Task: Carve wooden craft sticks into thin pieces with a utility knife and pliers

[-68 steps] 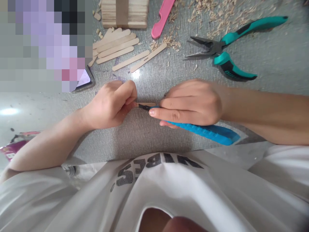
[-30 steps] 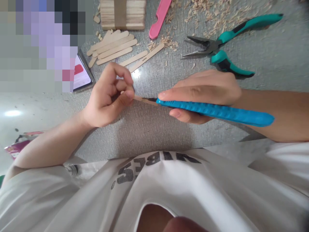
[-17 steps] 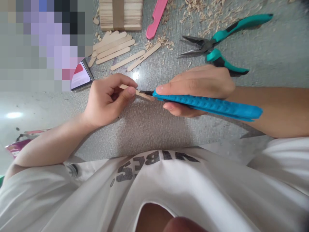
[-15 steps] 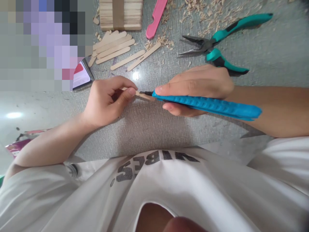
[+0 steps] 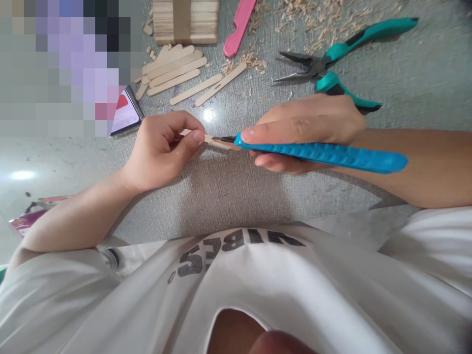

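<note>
My left hand [image 5: 165,147] is closed, pinching a thin wooden craft stick [image 5: 224,144] between thumb and forefinger. The stick pokes out to the right, and part of it is hidden inside the fingers. My right hand [image 5: 306,128] grips a blue utility knife [image 5: 324,154], with the forefinger laid along its top near the front. The knife's dark blade [image 5: 223,139] points left and lies against the stick, close to my left fingertips. Both hands are low over the grey table.
Loose craft sticks [image 5: 177,69] lie beyond my left hand, below a banded bundle of sticks [image 5: 202,22]. A pink cutter-like tool [image 5: 239,27] and open teal-handled pliers [image 5: 324,66] lie among wood shavings [image 5: 313,24]. A phone [image 5: 127,115] rests at left.
The knife and my right hand have shifted slightly right and tilted a little, so more of the blade shows. My left hand has moved slightly left, still pinching the stick.
</note>
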{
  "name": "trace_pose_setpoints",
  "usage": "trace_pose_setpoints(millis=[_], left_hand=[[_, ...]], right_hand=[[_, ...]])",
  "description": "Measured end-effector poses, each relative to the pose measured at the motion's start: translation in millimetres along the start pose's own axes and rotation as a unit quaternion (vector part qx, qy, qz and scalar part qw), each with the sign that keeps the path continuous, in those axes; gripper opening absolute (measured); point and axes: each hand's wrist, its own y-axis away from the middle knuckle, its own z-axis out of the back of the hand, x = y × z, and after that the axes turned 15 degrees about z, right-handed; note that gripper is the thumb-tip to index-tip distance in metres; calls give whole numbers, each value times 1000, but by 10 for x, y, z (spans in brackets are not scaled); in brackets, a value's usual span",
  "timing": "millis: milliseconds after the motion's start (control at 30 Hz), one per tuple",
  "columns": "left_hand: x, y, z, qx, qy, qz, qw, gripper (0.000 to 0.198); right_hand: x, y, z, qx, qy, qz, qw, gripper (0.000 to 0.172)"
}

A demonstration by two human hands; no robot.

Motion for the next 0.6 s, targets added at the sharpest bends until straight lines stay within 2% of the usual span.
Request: trace_pose_setpoints(millis=[100,133,233,367,467,600], left_hand=[[27,-17,-12,2,35,-9,999,27],[39,-22,-15,7,46,-12,999,28],[61,-33,-19,18,73,-16,997,33],[57,-30,-20,-2,79,-17,997,34],[44,0,-29,-21,60,-3,998,28],[37,83,-79,-64,-29,3,998,20]], right_hand=[[30,-19,21,-24,-38,-5,999,28],[42,-26,27,-15,-54,-23,998,30],[55,-42,22,-52,-88,-61,993,38],[0,-52,-54,-84,-54,-20,995,35],[-55,-40,-103,-120,2,27,992,30],[-73,-4,-103,-8,65,47,997,29]])
